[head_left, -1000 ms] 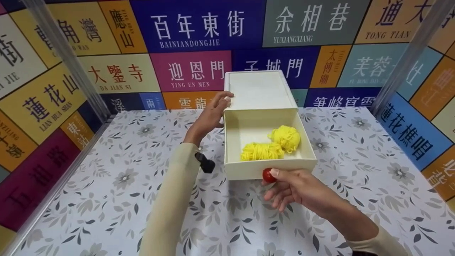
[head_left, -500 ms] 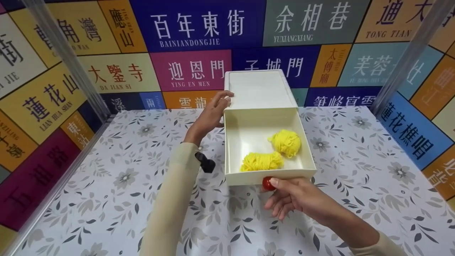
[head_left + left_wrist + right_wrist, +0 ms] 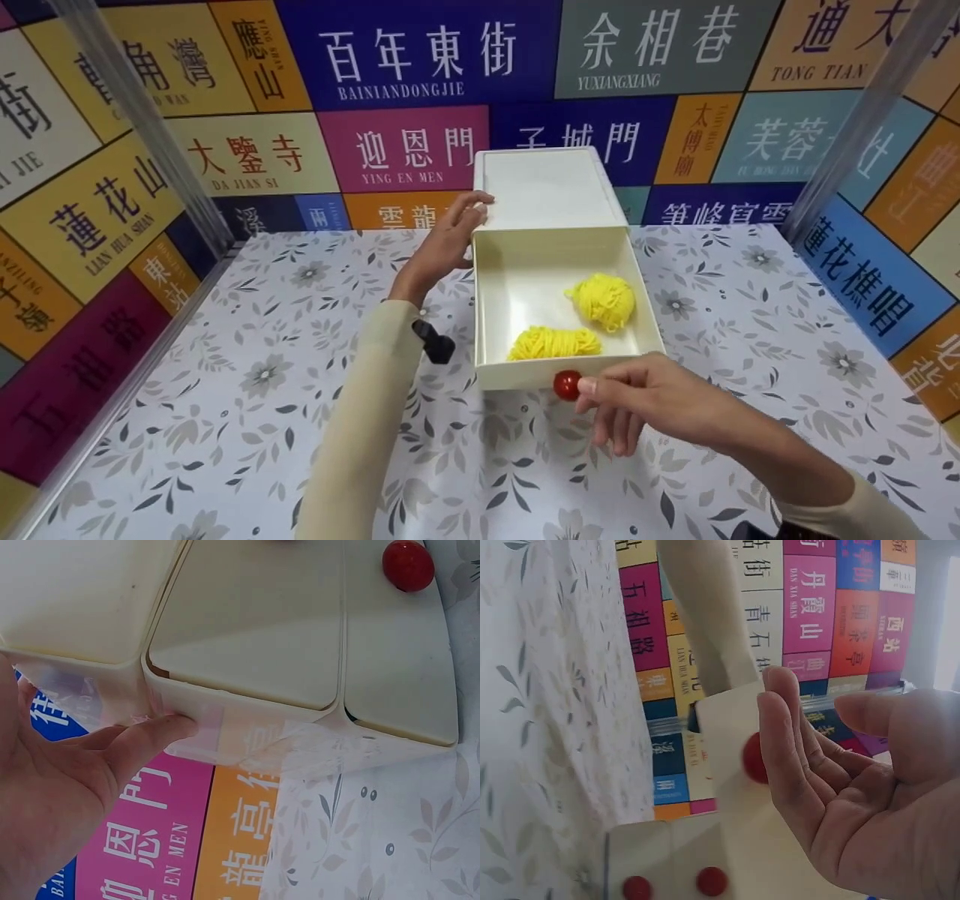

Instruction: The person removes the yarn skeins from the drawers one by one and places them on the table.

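A white drawer cabinet [image 3: 547, 187] stands at the table's back with its top drawer [image 3: 495, 315] pulled out. Two bundles of yellow yarn lie inside: a round ball of yarn [image 3: 602, 301] at the right and a longer yarn hank [image 3: 555, 343] near the front. My left hand [image 3: 444, 240] rests against the cabinet's left side, its thumb [image 3: 161, 731] flat on the side wall. Beside the red knob [image 3: 567, 385] is my right hand [image 3: 652, 397], thumb tip close to it in the head view. In the right wrist view its thumb stands apart from the fingers, nothing between them.
Below the pulled-out drawer are more drawers with red knobs [image 3: 409, 565]. A floral cloth [image 3: 262, 420] covers the table. Panels with printed place names [image 3: 405, 146] form the back and sides, and clear posts [image 3: 161, 135] stand at the corners.
The drawer front has dropped lower and its inside shows more. My right hand, whose thumb was on the knob, has shifted slightly right. The left hand has stayed in place.
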Available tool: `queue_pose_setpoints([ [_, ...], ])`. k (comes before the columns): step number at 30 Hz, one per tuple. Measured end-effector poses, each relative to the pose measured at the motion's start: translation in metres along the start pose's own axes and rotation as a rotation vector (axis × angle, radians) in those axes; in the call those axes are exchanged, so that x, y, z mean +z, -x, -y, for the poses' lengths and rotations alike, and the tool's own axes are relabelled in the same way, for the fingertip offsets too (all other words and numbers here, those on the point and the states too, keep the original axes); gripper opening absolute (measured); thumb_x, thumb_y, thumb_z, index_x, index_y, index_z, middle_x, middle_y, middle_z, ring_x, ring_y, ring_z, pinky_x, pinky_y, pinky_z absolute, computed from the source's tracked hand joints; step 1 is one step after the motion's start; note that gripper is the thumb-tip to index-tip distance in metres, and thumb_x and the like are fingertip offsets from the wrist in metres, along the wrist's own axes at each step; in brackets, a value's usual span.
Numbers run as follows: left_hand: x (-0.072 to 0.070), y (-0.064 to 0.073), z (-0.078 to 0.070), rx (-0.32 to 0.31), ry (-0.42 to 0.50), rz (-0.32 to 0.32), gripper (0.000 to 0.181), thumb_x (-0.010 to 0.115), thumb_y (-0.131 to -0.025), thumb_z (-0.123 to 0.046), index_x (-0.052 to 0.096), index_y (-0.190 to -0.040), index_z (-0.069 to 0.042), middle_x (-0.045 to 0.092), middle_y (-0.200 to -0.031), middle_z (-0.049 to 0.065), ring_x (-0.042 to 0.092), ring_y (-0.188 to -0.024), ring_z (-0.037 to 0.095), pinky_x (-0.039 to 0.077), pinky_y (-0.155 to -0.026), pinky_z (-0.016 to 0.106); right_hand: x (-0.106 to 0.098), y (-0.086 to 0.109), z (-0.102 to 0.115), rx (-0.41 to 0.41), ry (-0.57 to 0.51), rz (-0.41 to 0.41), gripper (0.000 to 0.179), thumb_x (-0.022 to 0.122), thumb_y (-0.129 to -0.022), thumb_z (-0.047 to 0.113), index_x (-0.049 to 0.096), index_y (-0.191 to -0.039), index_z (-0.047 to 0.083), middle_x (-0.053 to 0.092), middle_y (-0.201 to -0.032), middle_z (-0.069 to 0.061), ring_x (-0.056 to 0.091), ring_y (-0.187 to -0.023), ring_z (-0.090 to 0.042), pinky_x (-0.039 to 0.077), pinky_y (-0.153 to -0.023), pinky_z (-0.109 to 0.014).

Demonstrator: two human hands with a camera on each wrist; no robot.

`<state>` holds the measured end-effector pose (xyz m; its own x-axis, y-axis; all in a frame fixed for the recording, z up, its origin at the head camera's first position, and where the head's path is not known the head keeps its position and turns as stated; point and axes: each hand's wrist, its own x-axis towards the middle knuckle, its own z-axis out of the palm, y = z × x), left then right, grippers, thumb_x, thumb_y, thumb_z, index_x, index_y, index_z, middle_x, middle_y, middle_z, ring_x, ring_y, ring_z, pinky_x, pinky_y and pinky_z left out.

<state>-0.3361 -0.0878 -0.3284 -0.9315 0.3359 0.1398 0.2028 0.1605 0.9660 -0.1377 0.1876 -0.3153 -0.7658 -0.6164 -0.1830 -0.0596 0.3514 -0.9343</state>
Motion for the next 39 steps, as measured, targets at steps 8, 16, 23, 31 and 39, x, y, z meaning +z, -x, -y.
queue_pose_setpoints([
  [8, 0.0, 0.0, 0.001, 0.002, -0.006, 0.003, 0.036, 0.037, -0.107, -0.037, 0.044, -0.14, -0.024, 0.046, -0.144, 0.016, 0.063, -0.117, 0.036, 0.052, -0.095, 0.062, -0.011, -0.001, 0.034, -0.034, 0.172, -0.111, 0.03, 0.063, -0.099, 0.028, 0.07, -0.103, 0.0, 0.072, -0.083, -0.011, 0.064, -0.065, -0.013, 0.057, -0.06, -0.029],
  [16, 0.001, -0.001, -0.001, 0.011, -0.014, 0.002, 0.036, 0.038, -0.107, -0.038, 0.044, -0.14, -0.025, 0.047, -0.143, 0.016, 0.063, -0.118, 0.036, 0.051, -0.095, 0.064, -0.021, -0.025, 0.057, -0.053, 0.393, -0.224, 0.023, 0.074, -0.09, 0.028, 0.075, -0.104, 0.01, 0.073, -0.096, -0.005, 0.062, -0.084, -0.016, 0.055, -0.068, -0.029],
  [23, 0.0, -0.001, 0.0, -0.007, -0.001, -0.007, 0.035, 0.038, -0.107, -0.037, 0.045, -0.139, -0.025, 0.048, -0.144, 0.016, 0.064, -0.116, 0.036, 0.054, -0.092, 0.06, -0.031, -0.056, 0.062, -0.045, 0.531, -0.164, 0.029, 0.077, -0.087, 0.028, 0.075, -0.11, 0.011, 0.075, -0.104, -0.004, 0.066, -0.095, -0.019, 0.053, -0.082, -0.033],
  [31, 0.001, -0.001, 0.001, -0.005, -0.017, -0.012, 0.034, 0.038, -0.107, -0.038, 0.046, -0.138, -0.026, 0.047, -0.146, 0.015, 0.062, -0.119, 0.036, 0.052, -0.094, 0.063, -0.039, -0.074, 0.07, 0.046, 0.59, 0.009, 0.038, 0.077, -0.087, 0.03, 0.071, -0.118, 0.008, 0.073, -0.116, -0.008, 0.067, -0.108, -0.023, 0.052, -0.098, -0.043],
  [39, 0.001, -0.001, 0.002, -0.002, 0.016, -0.004, 0.035, 0.038, -0.107, -0.036, 0.045, -0.139, -0.025, 0.051, -0.138, 0.016, 0.064, -0.113, 0.034, 0.054, -0.092, 0.061, -0.04, -0.082, 0.075, 0.147, 0.605, 0.094, 0.043, 0.077, -0.088, 0.028, 0.067, -0.124, 0.007, 0.072, -0.12, -0.011, 0.067, -0.112, -0.025, 0.054, -0.095, -0.039],
])
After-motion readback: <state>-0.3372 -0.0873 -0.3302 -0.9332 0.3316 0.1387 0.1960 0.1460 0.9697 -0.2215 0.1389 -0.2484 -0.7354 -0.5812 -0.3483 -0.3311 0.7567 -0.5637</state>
